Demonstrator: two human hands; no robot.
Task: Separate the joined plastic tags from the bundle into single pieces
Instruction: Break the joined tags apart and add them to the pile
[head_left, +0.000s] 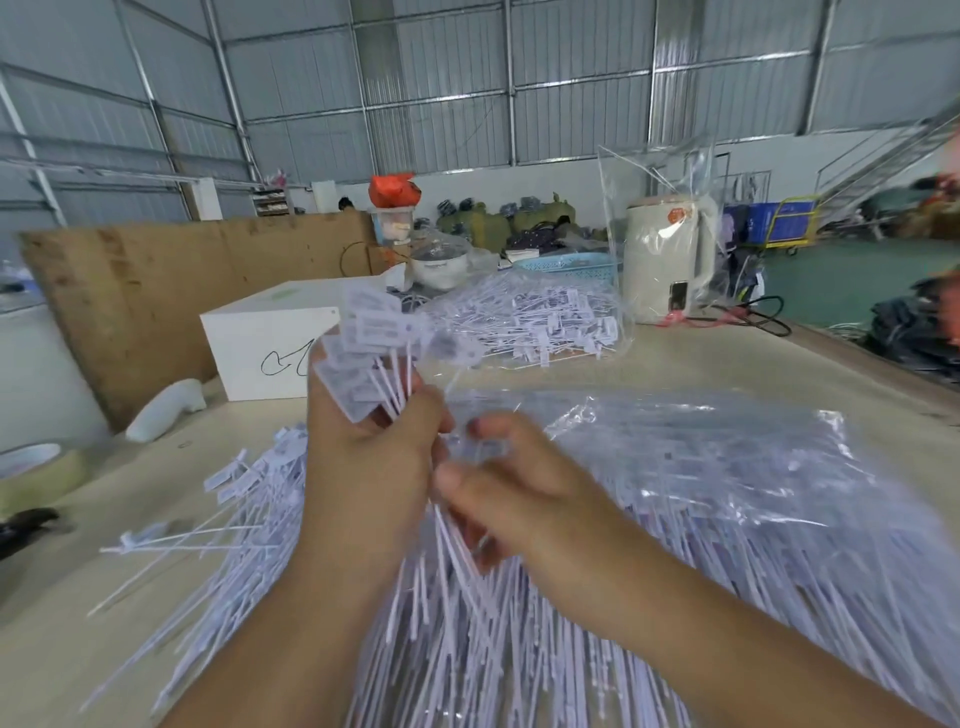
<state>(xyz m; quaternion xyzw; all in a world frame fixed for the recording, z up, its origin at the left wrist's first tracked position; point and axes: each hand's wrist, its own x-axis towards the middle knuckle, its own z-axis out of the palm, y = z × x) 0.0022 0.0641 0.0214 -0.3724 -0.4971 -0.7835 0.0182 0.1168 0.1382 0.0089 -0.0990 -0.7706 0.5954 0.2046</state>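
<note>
1. Head view only; I see blur from motion, so fine detail is lost.
2. My left hand (374, 457) has its fingers curled round a bundle of tags (363, 353), gripping the stems; the white label heads fan out above the fingers, stems trail down below the palm.
3. My right hand (514, 493) sits just right of the left, touching it; thumb and index finger (498, 427) pinch at thin stems of the same bundle, right beside the left fingers. Exact strand pinched: cannot tell, too blurred.
4. Below both hands, a big loose pile of tags (457, 639) lies spread on the bench (57, 649), some stray ones (176, 535) off to the left of the left fingers.
5. Right of the right fingers, a clear plastic bag of tags (727, 467) lies flat on the bench.
6. Beyond the fingers: another bag of tags (540, 322), a white box (260, 348), a cream kettle (665, 260).
</note>
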